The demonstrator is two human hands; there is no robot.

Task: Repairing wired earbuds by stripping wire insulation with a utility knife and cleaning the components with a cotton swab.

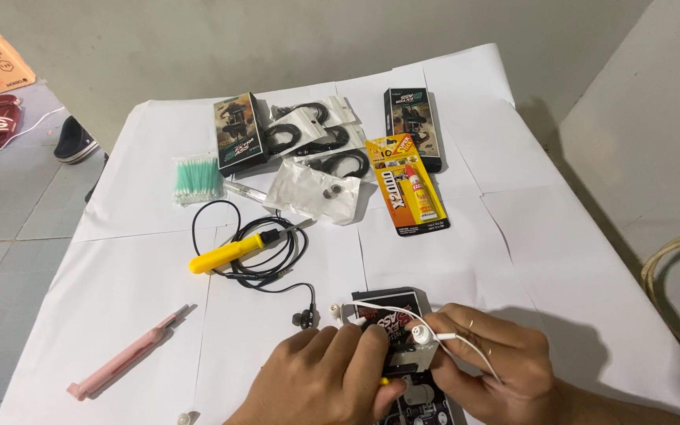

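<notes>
Clearly, a white earphone (421, 337) is being held at the lower centre of the frame, over a black printed box (391, 308) lying on the paper-covered worktop (120, 291). The right hand (497, 370) is being kept closed in a pinch around the earbud, its white cable (478, 354) being draped across the fingers. The left hand (320, 382) is being curled down over a small metal-looking part (411, 360) beneath the earbud, with something yellow just showing under the fingers; what that is cannot be told. The work is being judged as mid-way: the earbud is already being handled, while the glue tube (417, 193) in its yellow card at upper centre is still being left sealed. The yellow-handled tool (230, 253), black earphones (304, 317), cotton swabs (197, 179) and pink tool (120, 364) are being left lying apart from both hands
</notes>
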